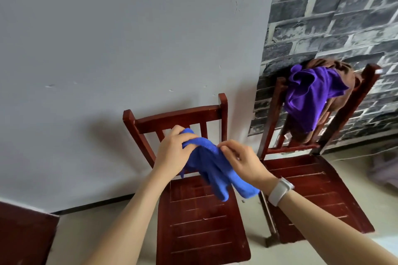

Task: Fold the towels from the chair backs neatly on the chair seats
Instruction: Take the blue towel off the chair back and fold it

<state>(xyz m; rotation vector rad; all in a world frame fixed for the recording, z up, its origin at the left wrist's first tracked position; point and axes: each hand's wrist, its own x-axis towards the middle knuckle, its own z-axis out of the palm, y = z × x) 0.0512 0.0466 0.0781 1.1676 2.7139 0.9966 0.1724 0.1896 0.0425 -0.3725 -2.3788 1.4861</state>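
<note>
A bunched blue towel (213,165) hangs in the air above the slatted seat of the middle red wooden chair (200,228). My left hand (172,153) grips its upper left end in front of the chair back. My right hand (243,159) pinches the towel's top edge just to the right; a white watch sits on that wrist. On the back of the right-hand chair (318,187) hang a purple towel (312,94) and, behind it, a brown towel (342,69).
Both chairs stand against the wall, grey on the left, brick-patterned on the right. A third red seat corner (23,236) shows at the lower left. Pale floor lies between the chairs.
</note>
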